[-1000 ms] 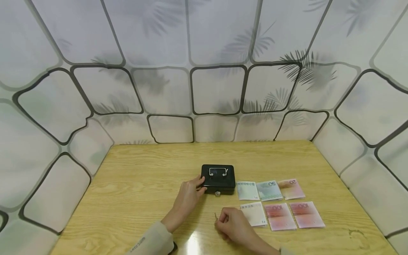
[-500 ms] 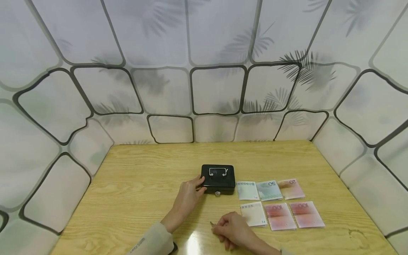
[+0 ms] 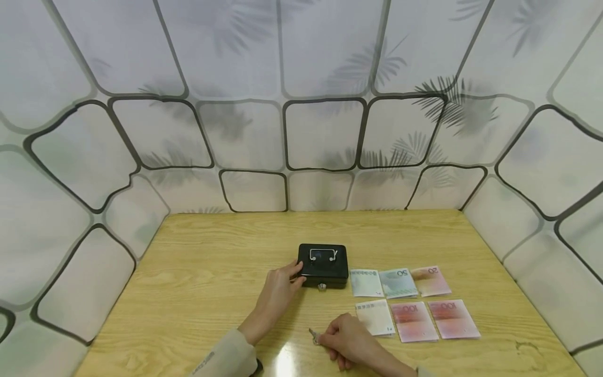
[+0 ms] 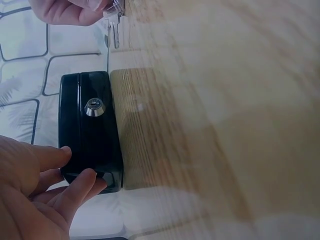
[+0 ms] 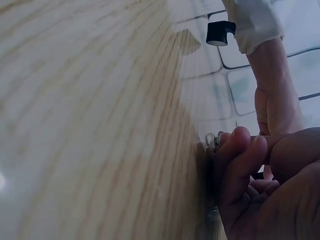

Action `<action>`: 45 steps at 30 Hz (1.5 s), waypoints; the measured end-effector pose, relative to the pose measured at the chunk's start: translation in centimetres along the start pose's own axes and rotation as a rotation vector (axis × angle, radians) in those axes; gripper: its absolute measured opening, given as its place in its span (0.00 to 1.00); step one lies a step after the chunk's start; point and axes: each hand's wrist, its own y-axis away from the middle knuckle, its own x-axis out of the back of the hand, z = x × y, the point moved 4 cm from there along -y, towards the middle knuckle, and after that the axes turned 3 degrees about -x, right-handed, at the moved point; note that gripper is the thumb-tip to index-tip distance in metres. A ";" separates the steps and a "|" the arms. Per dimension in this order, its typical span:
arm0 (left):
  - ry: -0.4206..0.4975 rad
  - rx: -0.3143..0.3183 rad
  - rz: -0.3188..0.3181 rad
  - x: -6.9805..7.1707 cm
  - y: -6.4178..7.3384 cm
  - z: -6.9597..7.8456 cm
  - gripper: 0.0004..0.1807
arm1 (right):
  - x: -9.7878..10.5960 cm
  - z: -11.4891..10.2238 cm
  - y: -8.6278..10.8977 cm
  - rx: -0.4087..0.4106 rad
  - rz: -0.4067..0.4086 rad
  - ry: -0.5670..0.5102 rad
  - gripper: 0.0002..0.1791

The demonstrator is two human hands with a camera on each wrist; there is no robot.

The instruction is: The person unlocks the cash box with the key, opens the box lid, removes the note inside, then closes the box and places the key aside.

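A black cash box (image 3: 330,269) with a wire handle on its lid stands on the table, closed. Its round silver lock (image 4: 94,107) sticks out from the front face. My left hand (image 3: 277,289) holds the box by its left end, fingertips on the lid's edge and lower side. In front of the box and to its right, my right hand (image 3: 349,339) pinches a small bunch of keys (image 3: 315,337) low over the wood. One key blade (image 4: 116,35) points out from the fingers in the left wrist view. The right wrist view shows only a metal ring (image 4: 120,7) end, the rest hidden by fingers.
Folded banknotes lie in two rows right of the box, among them a green 50 (image 3: 398,283), a 20 (image 3: 431,280) and two red 100s (image 3: 414,321). The wooden table (image 3: 212,251) is bounded by patterned fabric walls (image 3: 320,133) at the back and sides.
My right hand has shifted slightly left and toward me, turning the keys so they point left and show more. The left hand and the cash box have stayed put.
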 end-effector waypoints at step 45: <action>-0.221 0.006 -0.090 6.0 2.7 1.1 0.33 | 10.8 -4.1 0.7 0.310 0.386 0.313 0.29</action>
